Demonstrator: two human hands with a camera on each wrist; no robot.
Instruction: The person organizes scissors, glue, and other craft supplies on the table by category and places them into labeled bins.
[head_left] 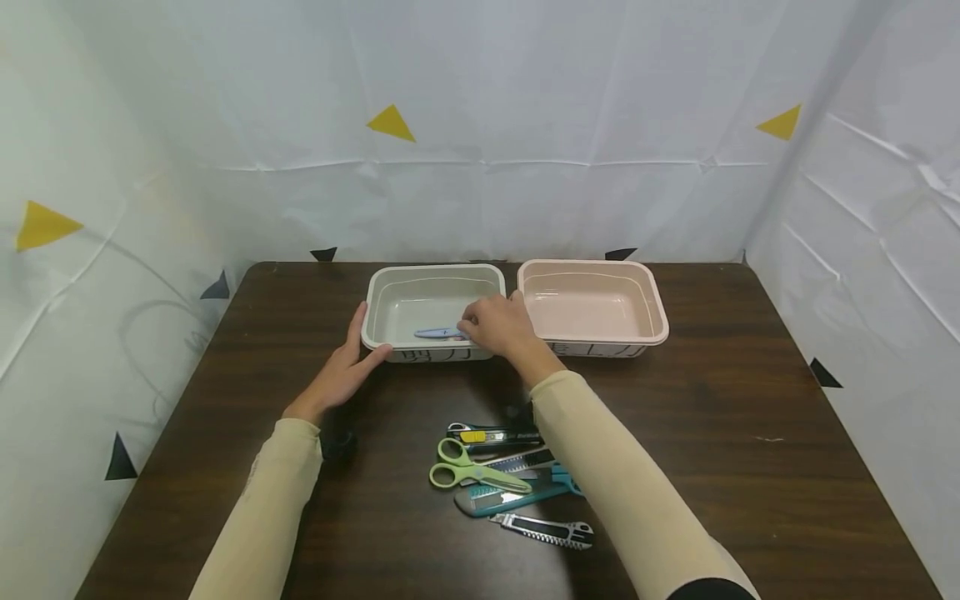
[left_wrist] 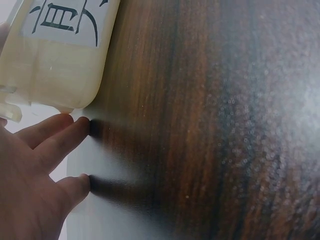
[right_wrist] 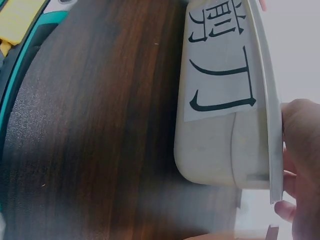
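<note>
Dark table (head_left: 750,400), white sheets behind; grey tray (head_left: 390,287) at 12 o'clock holds blue scissors (head_left: 438,333) pinched by right hand (head_left: 498,325), flat open left hand (head_left: 345,367) steadying it, pink tray (head_left: 592,271) beside.

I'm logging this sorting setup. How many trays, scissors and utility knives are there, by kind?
Trays: 2, a pale green tray and a pink tray
Scissors: 2, a blue-handled pair in the green tray, a green pair on the table
Utility knives: 4
Total: 8

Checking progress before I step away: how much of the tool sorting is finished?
Barely begun. The pink bin looks empty. The right hand is at small blue scissors in the white bin, steadied by the left hand. Green scissors and box cutters remain.
</note>
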